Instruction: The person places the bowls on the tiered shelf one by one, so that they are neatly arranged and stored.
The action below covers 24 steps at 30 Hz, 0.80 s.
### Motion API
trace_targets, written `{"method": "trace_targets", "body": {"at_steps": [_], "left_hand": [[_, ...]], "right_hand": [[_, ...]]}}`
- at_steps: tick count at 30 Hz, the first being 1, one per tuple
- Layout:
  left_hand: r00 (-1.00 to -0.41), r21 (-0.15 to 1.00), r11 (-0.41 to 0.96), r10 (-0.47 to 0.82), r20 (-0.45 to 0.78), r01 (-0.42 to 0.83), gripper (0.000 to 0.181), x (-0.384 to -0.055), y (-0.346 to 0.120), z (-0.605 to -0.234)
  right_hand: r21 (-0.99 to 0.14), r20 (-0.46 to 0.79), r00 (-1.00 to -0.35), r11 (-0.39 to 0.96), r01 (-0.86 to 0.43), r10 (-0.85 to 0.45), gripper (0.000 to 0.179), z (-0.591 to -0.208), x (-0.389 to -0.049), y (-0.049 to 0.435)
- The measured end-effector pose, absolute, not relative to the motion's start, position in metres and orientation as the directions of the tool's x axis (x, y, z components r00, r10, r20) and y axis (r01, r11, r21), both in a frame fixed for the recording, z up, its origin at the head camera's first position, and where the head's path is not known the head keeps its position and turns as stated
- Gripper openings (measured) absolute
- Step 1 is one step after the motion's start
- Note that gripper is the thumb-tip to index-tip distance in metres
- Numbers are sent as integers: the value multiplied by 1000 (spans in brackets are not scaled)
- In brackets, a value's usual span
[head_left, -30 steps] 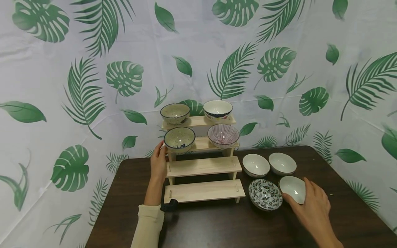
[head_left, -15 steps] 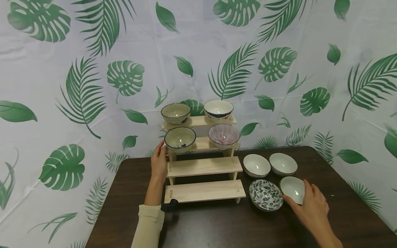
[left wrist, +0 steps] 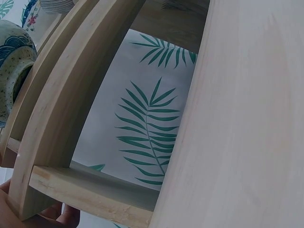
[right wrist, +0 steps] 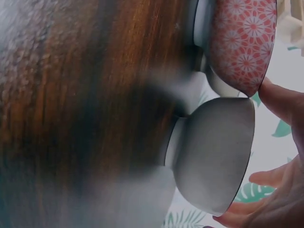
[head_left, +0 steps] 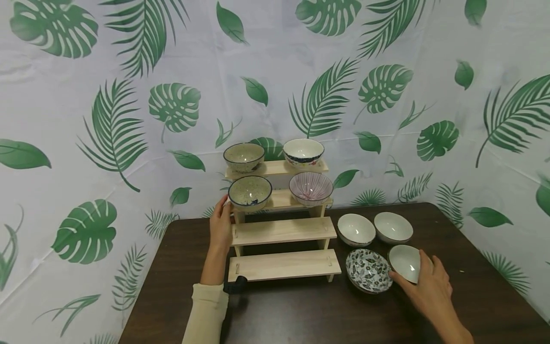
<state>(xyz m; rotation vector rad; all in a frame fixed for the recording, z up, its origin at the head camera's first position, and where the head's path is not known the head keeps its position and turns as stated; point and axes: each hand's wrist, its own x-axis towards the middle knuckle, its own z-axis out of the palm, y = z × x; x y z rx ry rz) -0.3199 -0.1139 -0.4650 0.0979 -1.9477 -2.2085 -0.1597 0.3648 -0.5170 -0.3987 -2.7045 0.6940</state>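
My left hand [head_left: 220, 227] grips the left end of a stepped wooden shelf [head_left: 283, 231]. In the left wrist view its fingers curl round the shelf's side frame [left wrist: 31, 156]. My right hand [head_left: 429, 286] spans a small pale bowl [head_left: 404, 263] standing on the table. Its fingers lie along the far rim, relaxed. The thumb reaches the gap beside a bowl with black-and-white leaf pattern inside [head_left: 368, 271]. In the right wrist view the pale bowl [right wrist: 216, 152] shows a plain grey outside. The thumb tip there meets the rim of a red flower-patterned bowl [right wrist: 244, 42].
Two speckled green bowls [head_left: 249, 193], a pink-striped bowl [head_left: 311, 189] and a white bowl with dark band [head_left: 303, 152] stand on the upper two tiers. Two white bowls [head_left: 356, 230] sit behind the leaf-patterned one. A leaf-print cloth [head_left: 275, 62] hangs behind the dark table [head_left: 301, 310].
The fingers of my right hand have shifted slightly left over the pale bowl, and the hand has drawn together a little. The left hand, shelf and bowls look unmoved.
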Motion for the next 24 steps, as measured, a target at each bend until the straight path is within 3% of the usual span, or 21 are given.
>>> {"method": "trace_targets", "body": {"at_steps": [11, 24], "left_hand": [[-969, 987, -87, -217, 114, 136, 53, -326, -115, -476], [-974, 987, -105, -205, 95, 118, 51, -327, -115, -475]], "right_hand": [[-498, 258, -920, 856, 136, 296, 90, -520, -164, 371], [-488, 281, -904, 859, 156, 323, 87, -519, -170, 370]]}}
